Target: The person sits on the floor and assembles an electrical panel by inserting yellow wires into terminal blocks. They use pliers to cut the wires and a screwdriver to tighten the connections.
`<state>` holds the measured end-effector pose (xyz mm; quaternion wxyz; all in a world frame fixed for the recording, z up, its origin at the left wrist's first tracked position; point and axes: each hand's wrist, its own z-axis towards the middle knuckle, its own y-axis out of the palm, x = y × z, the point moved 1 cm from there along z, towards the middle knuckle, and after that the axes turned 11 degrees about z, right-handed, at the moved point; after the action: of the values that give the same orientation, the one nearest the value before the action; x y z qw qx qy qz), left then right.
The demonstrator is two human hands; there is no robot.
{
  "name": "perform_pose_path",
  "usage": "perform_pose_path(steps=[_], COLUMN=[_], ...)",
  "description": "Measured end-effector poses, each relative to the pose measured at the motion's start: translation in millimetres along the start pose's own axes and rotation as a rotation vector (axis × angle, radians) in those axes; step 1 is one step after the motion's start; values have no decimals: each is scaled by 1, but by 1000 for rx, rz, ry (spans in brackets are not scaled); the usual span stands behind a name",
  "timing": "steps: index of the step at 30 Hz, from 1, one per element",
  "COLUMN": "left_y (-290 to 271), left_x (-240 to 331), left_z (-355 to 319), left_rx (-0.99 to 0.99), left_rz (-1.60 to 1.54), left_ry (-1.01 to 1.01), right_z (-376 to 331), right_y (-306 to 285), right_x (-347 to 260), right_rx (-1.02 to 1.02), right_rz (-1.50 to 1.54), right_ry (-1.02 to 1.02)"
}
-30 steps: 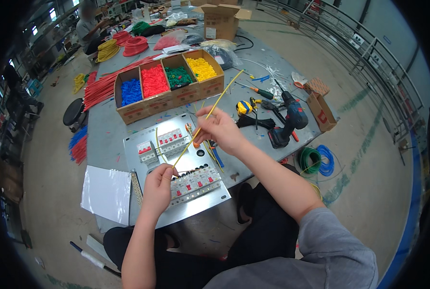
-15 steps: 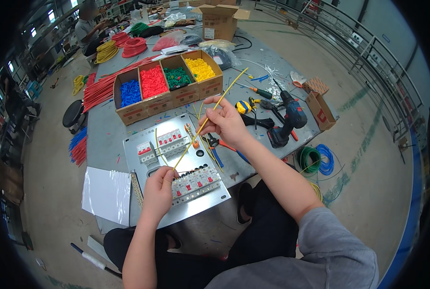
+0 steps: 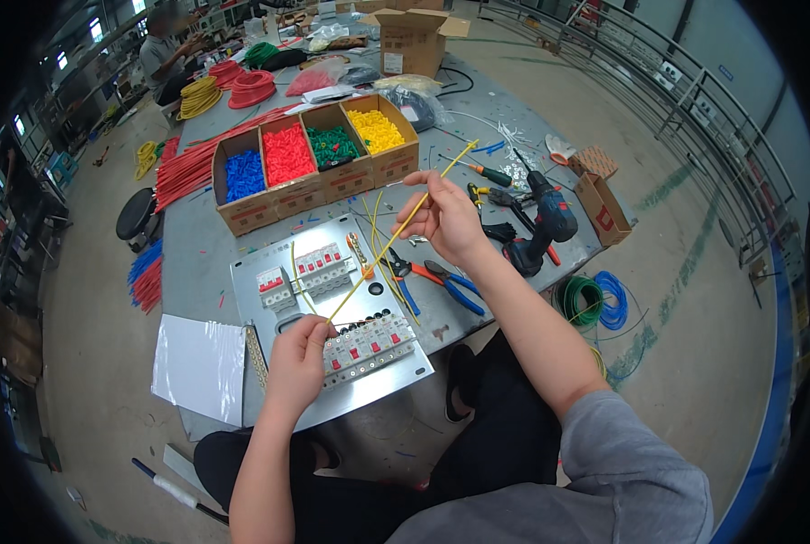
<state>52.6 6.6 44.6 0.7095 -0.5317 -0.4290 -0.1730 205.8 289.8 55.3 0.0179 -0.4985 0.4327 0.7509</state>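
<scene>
Sits at a long grey workbench [image 3: 192,272], with knees by its near edge. Has toward the far end an open cardboard box [image 3: 414,45]. Faces a metal mounting plate [image 3: 369,383] lying flat at the near edge and, just beyond it, a cardboard tray [image 3: 346,184] divided into 4 compartments, holding small sleeves in blue, red, green and yellow from left to right. Has at the plate's left a white sheet [image 3: 201,367], and well to its right a cordless drill [image 3: 546,222].

Extends both bare hands over the work: left hand [image 3: 298,363] low, at the left end of a near row of red-levered circuit breakers [image 3: 369,344]; right hand [image 3: 455,222] higher and farther out, between plate and drill. Has blue-handled pliers [image 3: 459,290] below the right hand, beside the plate.

Holds 1 yellow wire [image 3: 396,237] with both hands, slanting nearly straight above the plate from lower left to upper right. Pinches its lower part between left thumb and index finger, with the other left fingers curled inward; cannot tell exactly where that end stops. Closes right thumb and index finger about the wire beyond its middle, with the other right fingers loosely bent and spread to its left. Leaves a free tip jutting past the right fingertips, near a green-handled screwdriver [image 3: 498,176].
</scene>
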Motion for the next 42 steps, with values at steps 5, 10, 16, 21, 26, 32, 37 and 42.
perform_pose_path(steps=[5, 10, 16, 21, 26, 32, 37, 42], left_y=[1, 5, 13, 9, 6, 11, 20, 34], left_x=[3, -1, 2, -7, -4, -45, -69, -95], left_z=[0, 3, 4, 4, 1, 16, 40, 57], left_rx=[20, 22, -10, -13, -86, 89, -176, -262], left_rz=[28, -28, 37, 80, 102, 509, 600, 501], left_ry=[31, -33, -46, -82, -95, 23, -439, -540], right_z=[2, -3, -27, -26, -17, 4, 9, 9], right_y=[-6, 4, 30, 29, 20, -19, -31, -47], right_x=[-3, 20, 69, 63, 39, -5, 6, 37], right_rx=[-27, 59, -79, -86, -4, 209, 205, 31], right_rz=[6, -48, -31, -24, -103, -456, -1008, -1330], right_ry=[32, 142, 349, 275, 194, -95, 234, 724])
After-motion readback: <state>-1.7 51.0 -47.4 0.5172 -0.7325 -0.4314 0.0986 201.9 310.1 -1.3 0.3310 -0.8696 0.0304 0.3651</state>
